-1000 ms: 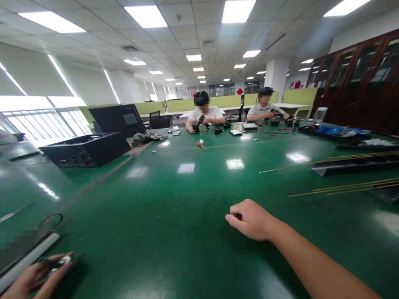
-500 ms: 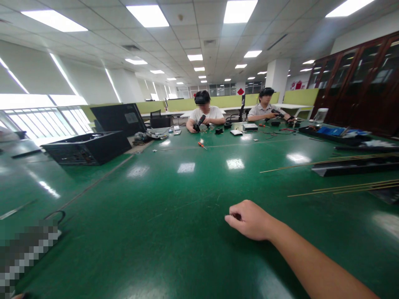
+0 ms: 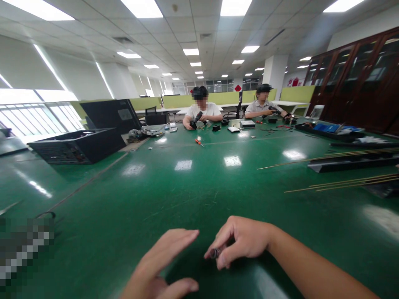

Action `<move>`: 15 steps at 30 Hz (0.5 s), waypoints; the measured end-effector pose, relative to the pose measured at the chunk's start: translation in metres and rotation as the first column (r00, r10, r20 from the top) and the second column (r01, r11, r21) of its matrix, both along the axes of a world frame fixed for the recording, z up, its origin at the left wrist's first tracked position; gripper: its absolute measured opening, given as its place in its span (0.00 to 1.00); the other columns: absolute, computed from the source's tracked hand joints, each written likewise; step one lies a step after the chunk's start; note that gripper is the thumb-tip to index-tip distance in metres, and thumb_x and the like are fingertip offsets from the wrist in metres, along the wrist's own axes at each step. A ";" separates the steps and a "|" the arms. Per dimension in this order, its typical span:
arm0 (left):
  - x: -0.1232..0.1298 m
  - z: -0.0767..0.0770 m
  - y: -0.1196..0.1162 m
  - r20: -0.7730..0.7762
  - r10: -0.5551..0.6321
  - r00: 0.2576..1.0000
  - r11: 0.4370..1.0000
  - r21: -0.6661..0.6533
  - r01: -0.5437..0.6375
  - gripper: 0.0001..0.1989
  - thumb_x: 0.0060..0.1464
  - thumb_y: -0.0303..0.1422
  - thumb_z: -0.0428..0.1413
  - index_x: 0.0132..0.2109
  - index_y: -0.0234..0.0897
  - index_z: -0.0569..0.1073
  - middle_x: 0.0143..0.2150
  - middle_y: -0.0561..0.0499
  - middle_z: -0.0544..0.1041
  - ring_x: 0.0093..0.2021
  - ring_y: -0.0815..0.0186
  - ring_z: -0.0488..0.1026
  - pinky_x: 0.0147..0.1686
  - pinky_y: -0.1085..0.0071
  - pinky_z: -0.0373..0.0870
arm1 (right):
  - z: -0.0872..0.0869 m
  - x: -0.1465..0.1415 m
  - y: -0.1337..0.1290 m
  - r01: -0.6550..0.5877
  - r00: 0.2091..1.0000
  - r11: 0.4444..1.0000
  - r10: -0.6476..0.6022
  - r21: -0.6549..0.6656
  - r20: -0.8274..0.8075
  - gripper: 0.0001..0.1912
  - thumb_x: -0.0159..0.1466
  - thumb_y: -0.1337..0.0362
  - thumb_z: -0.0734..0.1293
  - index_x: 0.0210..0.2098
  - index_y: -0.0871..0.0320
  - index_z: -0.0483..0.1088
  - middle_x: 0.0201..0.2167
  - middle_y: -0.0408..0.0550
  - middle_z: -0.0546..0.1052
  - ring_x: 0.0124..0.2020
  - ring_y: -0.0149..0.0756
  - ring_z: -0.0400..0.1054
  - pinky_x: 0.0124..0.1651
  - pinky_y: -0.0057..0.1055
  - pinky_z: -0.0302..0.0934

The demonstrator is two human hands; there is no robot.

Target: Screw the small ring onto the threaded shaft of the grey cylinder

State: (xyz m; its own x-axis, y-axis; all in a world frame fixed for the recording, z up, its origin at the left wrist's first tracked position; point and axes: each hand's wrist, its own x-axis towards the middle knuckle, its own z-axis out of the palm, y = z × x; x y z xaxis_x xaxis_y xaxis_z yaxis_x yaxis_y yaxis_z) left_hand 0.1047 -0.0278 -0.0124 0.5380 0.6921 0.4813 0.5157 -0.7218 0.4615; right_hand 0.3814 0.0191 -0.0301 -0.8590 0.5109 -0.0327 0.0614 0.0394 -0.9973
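My right hand (image 3: 241, 241) is closed around a small dark cylindrical piece (image 3: 215, 253), pinched between thumb and fingers low over the green table. Its round end shows toward the left; the rest is hidden in the fingers, and its kind cannot be made out. My left hand (image 3: 162, 263) is at the bottom middle, just left of the right hand. Its thumb and fingers are spread apart with nothing between them, and it does not touch the dark piece.
The green table (image 3: 156, 182) bears thin brass-coloured rods (image 3: 343, 181) and a black channel (image 3: 346, 164) at right, and an orange screwdriver (image 3: 198, 142) farther off. A black computer case (image 3: 77, 147) stands at left. Two people (image 3: 204, 110) work at the far edge.
My left hand has come in from the lower left, opened, beside the right. My right hand has moved down and slightly left, and the dark piece in its fingers shows more plainly.
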 end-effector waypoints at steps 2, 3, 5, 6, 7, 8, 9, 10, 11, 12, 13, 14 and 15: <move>0.037 0.005 0.009 0.068 -0.266 0.962 0.963 -0.019 0.268 0.25 0.54 0.36 0.65 0.58 0.53 0.71 0.51 0.48 0.80 0.51 0.57 0.77 0.51 0.60 0.77 | -0.001 0.002 0.001 -0.023 1.000 0.999 0.024 0.028 -0.014 0.16 0.58 0.57 0.74 0.42 0.60 0.80 0.30 0.44 0.78 0.32 0.30 0.71 0.40 0.26 0.64; 0.051 0.008 0.013 0.130 -0.328 0.935 0.942 -0.027 0.335 0.22 0.55 0.32 0.63 0.56 0.52 0.73 0.48 0.50 0.81 0.48 0.59 0.78 0.50 0.61 0.77 | -0.002 0.003 0.002 -0.030 0.999 0.999 0.031 0.037 -0.025 0.15 0.58 0.56 0.74 0.40 0.60 0.81 0.30 0.44 0.78 0.33 0.31 0.71 0.43 0.27 0.64; 0.068 0.011 0.017 0.241 -0.364 0.899 0.921 -0.046 0.386 0.16 0.56 0.27 0.62 0.50 0.50 0.77 0.42 0.51 0.83 0.43 0.62 0.79 0.47 0.63 0.77 | -0.006 0.004 0.005 -0.041 0.998 0.998 0.043 0.046 -0.044 0.16 0.57 0.55 0.74 0.37 0.61 0.81 0.32 0.45 0.78 0.37 0.33 0.71 0.47 0.29 0.63; 0.072 0.011 0.018 0.279 -0.352 0.894 0.922 -0.060 0.382 0.14 0.56 0.26 0.62 0.48 0.49 0.78 0.40 0.51 0.83 0.41 0.62 0.79 0.45 0.63 0.78 | -0.009 0.004 0.006 -0.044 0.998 0.998 0.047 0.050 -0.050 0.16 0.57 0.54 0.75 0.37 0.61 0.81 0.33 0.45 0.78 0.38 0.34 0.71 0.48 0.29 0.63; 0.073 0.010 0.018 0.298 -0.346 0.890 0.921 -0.071 0.382 0.13 0.56 0.26 0.62 0.46 0.47 0.79 0.39 0.51 0.83 0.40 0.62 0.79 0.44 0.63 0.78 | -0.011 0.004 0.007 -0.047 0.997 0.997 0.050 0.055 -0.055 0.17 0.56 0.54 0.75 0.38 0.61 0.81 0.33 0.45 0.78 0.38 0.34 0.70 0.48 0.29 0.62; 0.073 0.009 0.018 0.301 -0.347 0.888 0.918 -0.082 0.387 0.12 0.55 0.26 0.63 0.45 0.46 0.79 0.39 0.50 0.83 0.40 0.61 0.79 0.44 0.63 0.78 | -0.013 0.002 0.008 -0.047 0.997 0.997 0.050 0.059 -0.059 0.18 0.55 0.53 0.76 0.38 0.61 0.81 0.33 0.45 0.78 0.39 0.34 0.70 0.47 0.28 0.62; 0.072 0.008 0.017 0.298 -0.353 0.887 0.915 -0.089 0.394 0.11 0.55 0.26 0.63 0.45 0.44 0.80 0.38 0.49 0.83 0.41 0.61 0.79 0.44 0.63 0.78 | -0.015 0.001 0.008 -0.041 0.997 0.997 0.045 0.064 -0.061 0.19 0.54 0.53 0.77 0.38 0.61 0.81 0.33 0.44 0.77 0.38 0.34 0.69 0.46 0.28 0.61; 0.070 0.005 0.015 0.292 -0.360 0.886 0.911 -0.094 0.401 0.11 0.55 0.26 0.63 0.45 0.44 0.80 0.38 0.49 0.83 0.41 0.61 0.80 0.45 0.64 0.78 | -0.016 0.000 0.008 -0.029 0.998 0.997 0.033 0.068 -0.060 0.20 0.53 0.52 0.77 0.38 0.61 0.81 0.33 0.44 0.77 0.38 0.33 0.69 0.45 0.27 0.61; 0.068 0.003 0.013 0.285 -0.363 0.887 0.910 -0.096 0.404 0.11 0.55 0.26 0.63 0.45 0.44 0.79 0.38 0.50 0.83 0.42 0.61 0.80 0.46 0.65 0.77 | -0.016 -0.002 0.007 -0.016 0.998 0.997 0.020 0.074 -0.054 0.21 0.51 0.51 0.78 0.37 0.61 0.82 0.32 0.43 0.77 0.37 0.33 0.68 0.43 0.26 0.61; 0.066 0.001 0.011 0.278 -0.358 0.891 0.913 -0.094 0.397 0.11 0.55 0.25 0.62 0.45 0.44 0.79 0.38 0.51 0.83 0.43 0.62 0.80 0.48 0.66 0.77 | -0.016 -0.003 0.007 -0.002 0.999 0.997 0.005 0.082 -0.040 0.22 0.50 0.50 0.78 0.36 0.60 0.82 0.31 0.43 0.76 0.36 0.32 0.68 0.42 0.26 0.60; 0.063 -0.001 0.009 0.270 -0.348 0.898 0.920 -0.086 0.382 0.12 0.56 0.25 0.61 0.45 0.44 0.79 0.39 0.52 0.83 0.43 0.63 0.80 0.48 0.67 0.77 | -0.016 -0.003 0.007 0.012 1.000 0.996 -0.010 0.090 -0.020 0.22 0.49 0.49 0.79 0.36 0.60 0.82 0.30 0.43 0.76 0.35 0.32 0.67 0.40 0.25 0.60; 0.058 -0.003 0.007 0.262 -0.330 0.907 0.931 -0.070 0.359 0.12 0.57 0.24 0.61 0.46 0.45 0.78 0.39 0.53 0.83 0.43 0.64 0.80 0.48 0.69 0.77 | -0.015 -0.003 0.007 0.023 1.000 0.995 -0.023 0.100 0.008 0.23 0.48 0.49 0.79 0.36 0.59 0.82 0.30 0.42 0.77 0.34 0.31 0.67 0.39 0.24 0.60; 0.051 -0.005 0.005 0.248 -0.295 0.923 0.947 -0.052 0.317 0.12 0.57 0.25 0.60 0.46 0.46 0.78 0.40 0.53 0.83 0.43 0.65 0.80 0.47 0.71 0.78 | -0.014 -0.003 0.007 0.028 0.999 0.993 -0.032 0.111 0.040 0.24 0.47 0.48 0.79 0.37 0.58 0.82 0.30 0.42 0.77 0.33 0.31 0.67 0.37 0.24 0.59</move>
